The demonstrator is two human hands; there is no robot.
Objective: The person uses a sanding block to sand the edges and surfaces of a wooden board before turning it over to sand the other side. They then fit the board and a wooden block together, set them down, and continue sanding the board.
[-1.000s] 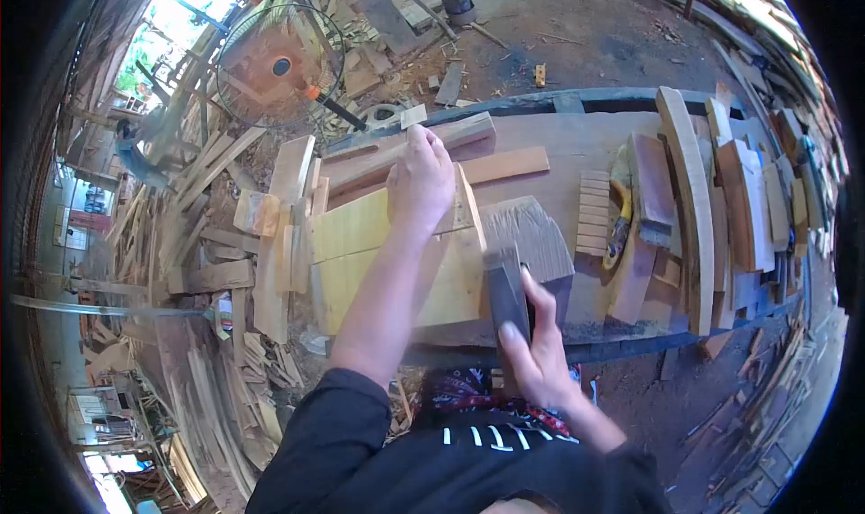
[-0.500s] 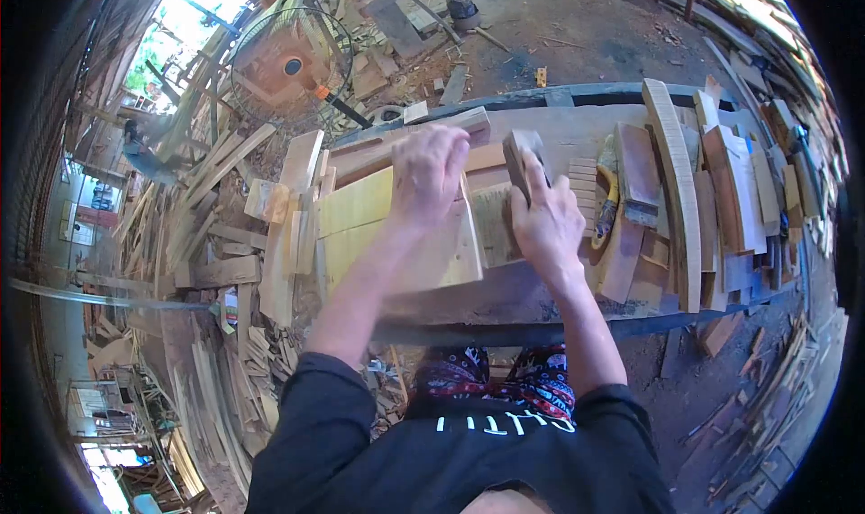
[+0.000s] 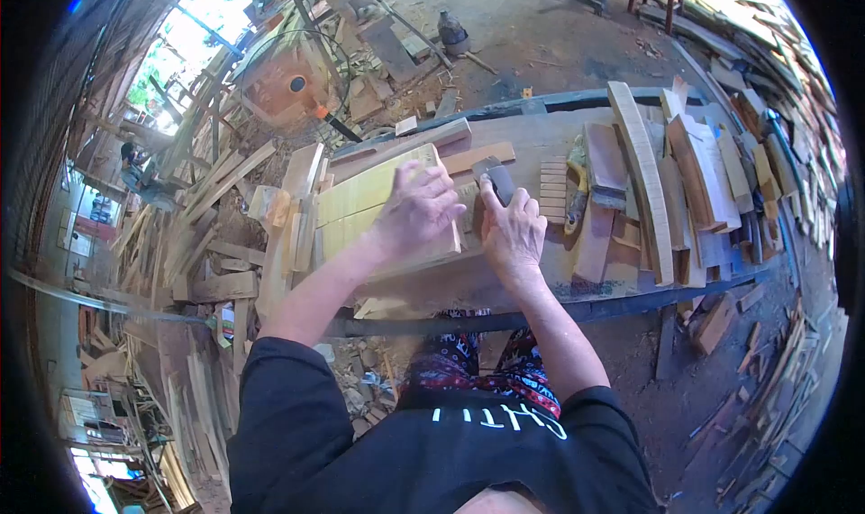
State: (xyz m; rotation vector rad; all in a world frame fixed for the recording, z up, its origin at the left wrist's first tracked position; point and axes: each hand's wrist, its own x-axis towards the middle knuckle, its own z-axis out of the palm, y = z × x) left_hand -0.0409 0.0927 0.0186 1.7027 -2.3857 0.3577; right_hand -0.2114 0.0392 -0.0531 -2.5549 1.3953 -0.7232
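My left hand (image 3: 419, 209) is over the right part of a pale yellow wooden panel (image 3: 360, 199), fingers apart and somewhat blurred, with nothing seen in it. My right hand (image 3: 515, 230) grips a dark flat block (image 3: 494, 181) just right of the panel, index finger stretched along it. A brown wood strip (image 3: 478, 157) lies behind the block. To the right of my right hand are a row of small slats (image 3: 552, 191) and a tool with a yellow handle (image 3: 577, 185).
Wood blocks (image 3: 605, 167) and a long upright board (image 3: 641, 181) stand on the bench's right side. A round wire-guarded fan (image 3: 293, 81) is beyond the bench at the left. Scrap wood piles lie left and right. Another person (image 3: 135, 167) is at the far left.
My left hand has lowered and its fingers have spread. My right hand has shifted left with the dark block, which is now tilted differently. The whole view has moved slightly.
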